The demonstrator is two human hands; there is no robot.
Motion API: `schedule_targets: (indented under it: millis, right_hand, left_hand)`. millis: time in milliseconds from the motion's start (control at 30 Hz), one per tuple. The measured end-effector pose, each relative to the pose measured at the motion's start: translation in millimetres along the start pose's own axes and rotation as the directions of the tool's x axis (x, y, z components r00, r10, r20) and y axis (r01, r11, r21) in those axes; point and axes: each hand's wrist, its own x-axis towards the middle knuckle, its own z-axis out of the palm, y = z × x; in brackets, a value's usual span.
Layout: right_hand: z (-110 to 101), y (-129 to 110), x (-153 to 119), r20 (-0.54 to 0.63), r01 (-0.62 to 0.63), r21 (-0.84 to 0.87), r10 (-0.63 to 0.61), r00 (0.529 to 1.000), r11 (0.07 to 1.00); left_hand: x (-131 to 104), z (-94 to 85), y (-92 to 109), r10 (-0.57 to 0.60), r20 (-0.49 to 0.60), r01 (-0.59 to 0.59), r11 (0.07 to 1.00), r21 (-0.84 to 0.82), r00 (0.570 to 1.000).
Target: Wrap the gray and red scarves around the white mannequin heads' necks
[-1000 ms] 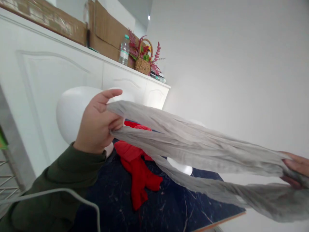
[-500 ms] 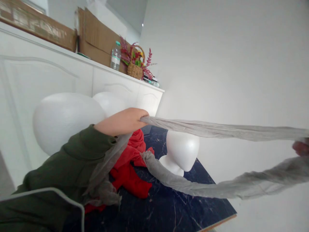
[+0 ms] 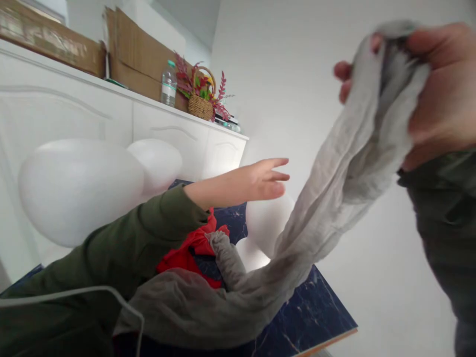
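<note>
Grey scarf (image 3: 330, 198) bunched at its upper end in the clenched right hand (image 3: 439, 94), high at the near right, then slanting down and left to a heap on the dark marble table (image 3: 316, 317) over the red cloth (image 3: 186, 253). Left hand (image 3: 256, 181) open and empty, fingers spread, just left of the hanging length, beside the white foam head (image 3: 266, 220).

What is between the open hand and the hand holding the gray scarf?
In the head view, only bare white wall shows between the open left hand and the right hand gripping the gray scarf.
</note>
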Motion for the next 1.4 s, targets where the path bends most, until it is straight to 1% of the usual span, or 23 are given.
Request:
schedule_targets:
  millis: [67, 100, 167, 233, 300, 367, 467, 533, 633, 667, 733, 767, 800, 833, 933, 1033, 1100, 1167, 1200, 1267, 1300, 1367, 1400]
  right_hand:
    - [18, 18, 1, 0.196, -0.122, 0.057, 0.108, 0.975, 0.991]
    - [23, 29, -1, 0.256, -0.163, 0.044, 0.146, 0.956, 0.986]
    - [29, 50, -9, 0.311, -0.155, -0.009, 0.15, 0.938, 0.988]
    - [32, 69, -21, 0.354, -0.07, -0.002, 0.066, 0.933, 0.998]
    - [35, 85, -36, 0.342, -0.053, 0.041, 0.036, 0.939, 0.998]
    - [38, 98, -49, 0.307, -0.099, 0.086, 0.068, 0.949, 0.991]
    - [42, 114, -62, 0.274, -0.165, 0.164, 0.116, 0.955, 0.973]
    - [42, 122, -65, 0.244, -0.205, 0.2, 0.154, 0.958, 0.958]
    - [38, 130, -66, 0.172, -0.233, 0.207, 0.199, 0.965, 0.95]
    - [36, 131, -67, 0.147, -0.229, 0.204, 0.201, 0.969, 0.952]
    - [32, 132, -69, 0.101, -0.208, 0.199, 0.191, 0.976, 0.958]
    - [31, 131, -70, 0.081, -0.195, 0.198, 0.183, 0.98, 0.96]
    - [30, 131, -72, 0.06, -0.183, 0.2, 0.174, 0.983, 0.963]
    - [30, 130, -74, 0.034, -0.168, 0.202, 0.165, 0.986, 0.965]
    - [32, 130, -82, -0.052, -0.121, 0.207, 0.135, 0.99, 0.971]
    - [33, 130, -88, -0.12, -0.113, 0.204, 0.14, 0.983, 0.972]
    - [32, 128, -90, -0.16, -0.143, 0.172, 0.171, 0.972, 0.975]
    - [27, 126, -92, -0.161, -0.204, 0.13, 0.223, 0.961, 0.97]
    - [25, 125, -93, -0.128, -0.242, 0.121, 0.257, 0.958, 0.963]
    - [20, 124, -95, 0.002, -0.323, 0.131, 0.325, 0.946, 0.937]
    - [19, 125, -97, 0.07, -0.344, 0.149, 0.337, 0.939, 0.927]
    - [22, 128, -103, 0.177, -0.345, 0.205, 0.312, 0.933, 0.916]
    - [27, 130, -107, 0.228, -0.338, 0.236, 0.286, 0.931, 0.911]
  left_hand:
    - [15, 7.0, 9, 0.036, -0.085, -0.04, 0.998, -0.051, 0.996]
    - [20, 8.7, 12, 0.021, -0.112, -0.027, 0.998, -0.055, 0.993]
    - [24, 9.2, 12, -0.03, -0.159, 0.018, 0.997, -0.077, 0.987]
    - [23, 7.1, 7, -0.058, -0.23, 0.032, 0.993, -0.118, 0.972]
    - [19, 4.5, 0, -0.069, -0.301, 0.017, 0.985, -0.171, 0.951]
    - [17, 2.7, -5, -0.112, -0.321, 0.026, 0.965, -0.261, 0.941]
    - [16, 2.4, -6, -0.243, -0.271, 0.111, 0.899, -0.424, 0.931]
    - [15, 2.4, -5, -0.251, -0.247, 0.124, 0.892, -0.434, 0.936]
    - [10, -0.4, -3, -0.132, -0.175, 0.082, 0.96, -0.268, 0.976]
    - [7, -2.2, -3, -0.132, -0.126, 0.106, 0.976, -0.191, 0.983]
    - [4, -6.2, -3, -0.225, -0.042, 0.222, 0.974, -0.051, 0.974]
    - [3, -8.0, -3, -0.27, -0.032, 0.271, 0.963, 0.012, 0.962]
    - [3, -9.4, -2, -0.288, -0.047, 0.291, 0.954, 0.072, 0.957]
    - [3, -10.3, -1, -0.273, -0.076, 0.281, 0.951, 0.13, 0.959]
    - [4, -10.4, 4, -0.142, -0.166, 0.188, 0.934, 0.305, 0.976]
    - [5, -10.0, 11, -0.065, -0.185, 0.141, 0.889, 0.436, 0.981]
    - [5, -10.9, 13, -0.035, -0.2, 0.127, 0.873, 0.47, 0.979]
    - [3, -12.6, 13, -0.037, -0.217, 0.128, 0.898, 0.42, 0.975]
    - [2, -13.2, 12, -0.058, -0.221, 0.134, 0.928, 0.349, 0.974]
    - [1, -13.0, 9, -0.137, -0.194, 0.163, 0.979, 0.124, 0.971]
    - [0, -11.7, 8, -0.18, -0.162, 0.181, 0.983, -0.006, 0.97]
    - [0, -6.0, 6, -0.209, -0.089, 0.183, 0.955, -0.234, 0.974]
    - [1, -1.8, 7, -0.188, -0.068, 0.157, 0.935, -0.318, 0.98]
